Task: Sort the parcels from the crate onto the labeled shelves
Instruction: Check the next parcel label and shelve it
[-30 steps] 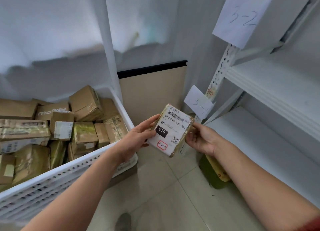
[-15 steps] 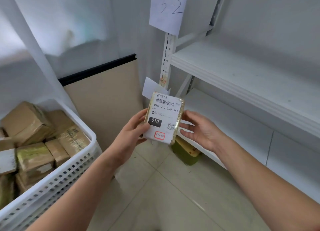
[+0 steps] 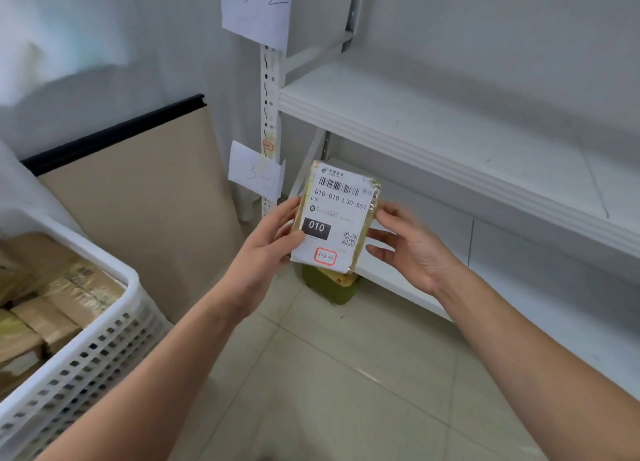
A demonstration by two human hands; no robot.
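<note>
Head view: left hand (image 3: 273,242) pinches the parcel (image 3: 337,218) upright, right hand (image 3: 412,249) spread beside its right edge.

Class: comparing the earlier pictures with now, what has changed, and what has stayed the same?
The parcel has been carried from beside the crate rightward to the shelf rack. The right hand released its edge and spreads open beside it. The left hand still grips it, label facing the camera.

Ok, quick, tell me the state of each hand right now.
Left hand: holds the parcel by its left edge.
Right hand: open, fingers relaxed beside the parcel's right edge; whether it touches cannot be told.
</note>
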